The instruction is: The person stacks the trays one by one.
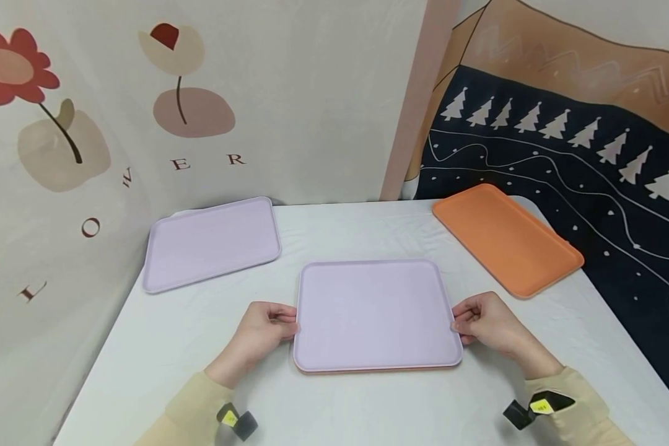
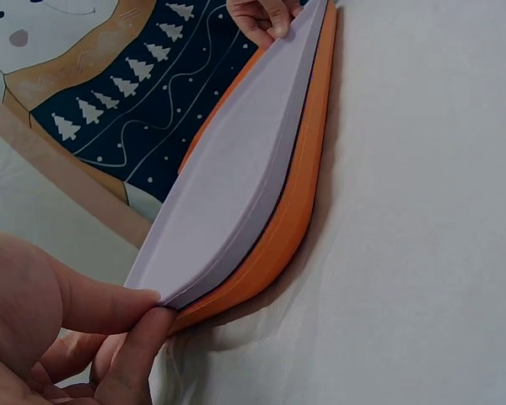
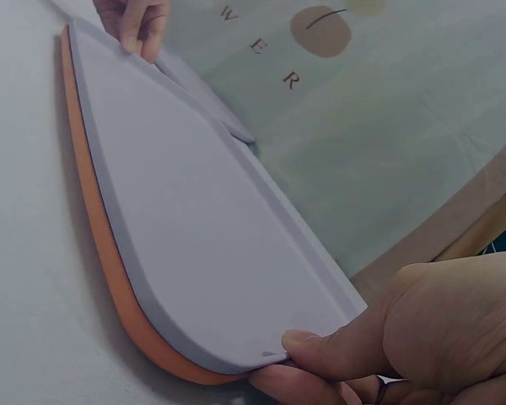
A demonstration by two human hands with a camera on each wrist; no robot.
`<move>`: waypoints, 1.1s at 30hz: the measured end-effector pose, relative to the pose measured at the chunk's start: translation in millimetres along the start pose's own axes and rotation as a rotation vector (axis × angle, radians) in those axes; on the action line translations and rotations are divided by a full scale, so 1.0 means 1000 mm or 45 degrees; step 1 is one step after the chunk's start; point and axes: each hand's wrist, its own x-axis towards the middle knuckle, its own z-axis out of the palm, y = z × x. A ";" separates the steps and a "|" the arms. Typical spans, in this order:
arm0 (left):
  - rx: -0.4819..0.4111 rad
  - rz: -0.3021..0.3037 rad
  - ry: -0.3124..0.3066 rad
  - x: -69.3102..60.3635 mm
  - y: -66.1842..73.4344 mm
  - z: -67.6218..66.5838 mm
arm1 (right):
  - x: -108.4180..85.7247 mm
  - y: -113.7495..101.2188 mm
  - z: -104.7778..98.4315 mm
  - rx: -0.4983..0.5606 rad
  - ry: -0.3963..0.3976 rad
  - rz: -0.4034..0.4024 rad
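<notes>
A lavender rectangular tray (image 1: 376, 316) lies on top of an orange tray (image 2: 299, 224) at the middle of the table, their edges nearly lined up. My left hand (image 1: 264, 328) pinches the lavender tray's left edge, with the thumb on its rim. At the opposite edge my right hand (image 1: 487, 322) pinches the same tray, thumb over the rim and fingers beneath. In both wrist views a thin dark line runs between the two trays. Whether the fingertips also touch the orange tray is hard to see.
Another lavender tray (image 1: 214, 244) lies at the back left of the white-covered table (image 1: 345, 415). A separate orange tray (image 1: 507, 238) lies at the back right, angled. Behind stand a flower-printed cloth (image 1: 312, 105) and a dark cloth with trees (image 1: 568, 167).
</notes>
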 end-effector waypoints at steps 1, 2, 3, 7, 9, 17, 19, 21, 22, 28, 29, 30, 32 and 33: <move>0.013 0.001 0.005 0.000 0.000 0.000 | 0.000 0.000 0.000 -0.003 0.007 0.002; 0.020 0.000 0.007 0.001 -0.001 0.000 | 0.000 0.001 0.001 -0.006 0.011 0.004; 0.025 0.001 0.010 0.001 -0.001 0.001 | 0.000 0.001 0.001 -0.010 0.015 0.005; 0.023 0.017 0.006 0.002 -0.003 0.001 | 0.000 0.003 0.001 -0.010 0.027 -0.002; 0.017 0.023 0.008 0.002 -0.004 0.000 | 0.001 0.004 0.002 -0.011 0.029 -0.021; 0.081 0.015 0.050 -0.004 -0.004 0.000 | 0.001 0.003 0.007 -0.055 0.071 -0.059; 0.131 0.030 0.064 -0.005 -0.004 0.001 | 0.000 0.002 0.007 -0.086 0.080 -0.067; 0.154 0.036 0.075 -0.006 -0.003 0.002 | -0.002 0.001 0.008 -0.120 0.087 -0.074; 0.158 0.042 0.080 -0.007 -0.003 0.002 | -0.002 0.001 0.008 -0.132 0.090 -0.079; 0.176 0.045 0.083 -0.008 0.000 0.003 | -0.004 0.002 0.007 -0.161 0.094 -0.070; 0.181 0.044 0.080 -0.008 0.001 0.004 | -0.005 0.002 0.007 -0.165 0.096 -0.070; 0.184 0.042 0.078 -0.008 0.002 0.004 | -0.005 0.001 0.008 -0.168 0.098 -0.073; 0.193 0.045 0.075 -0.007 0.004 0.004 | -0.006 0.000 0.008 -0.183 0.106 -0.088; 0.195 0.049 0.072 -0.007 0.005 0.004 | -0.006 -0.001 0.008 -0.194 0.112 -0.094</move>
